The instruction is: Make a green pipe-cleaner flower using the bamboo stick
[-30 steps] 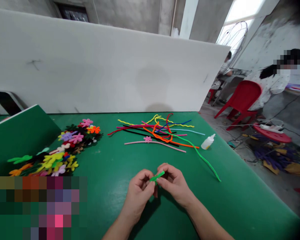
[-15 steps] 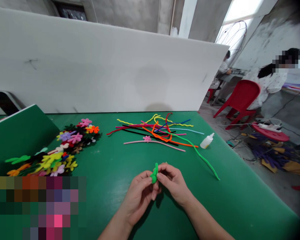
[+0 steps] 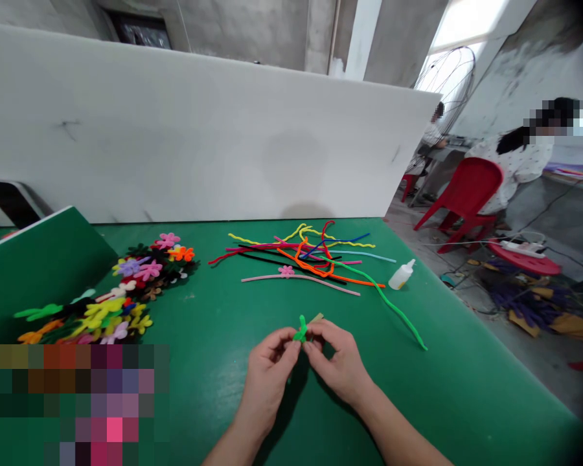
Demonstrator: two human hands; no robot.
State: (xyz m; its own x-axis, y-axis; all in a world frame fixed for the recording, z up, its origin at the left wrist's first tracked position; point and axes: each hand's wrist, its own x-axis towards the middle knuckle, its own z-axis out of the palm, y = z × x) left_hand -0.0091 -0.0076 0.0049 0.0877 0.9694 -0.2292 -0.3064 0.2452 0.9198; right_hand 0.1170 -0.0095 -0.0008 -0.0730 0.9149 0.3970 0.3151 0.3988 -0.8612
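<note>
Green tabletop [image 3: 199, 395] fills the lower frame, backed by a white panel [image 3: 175, 129]. At lower centre, the left hand [image 3: 269, 366] and right hand [image 3: 339, 353] pinch a small green fuzzy piece [image 3: 301, 332] between thumbs and fingers. Loose fuzzy stems [image 3: 396, 311] lie above, beside a white bottle [image 3: 401, 276]; fuzzy flowers [image 3: 102, 313] are piled at left.

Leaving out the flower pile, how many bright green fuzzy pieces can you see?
2: a bent piece between left hand and right hand, and a long strand on the table, farther right; fingers may hide more.
</note>
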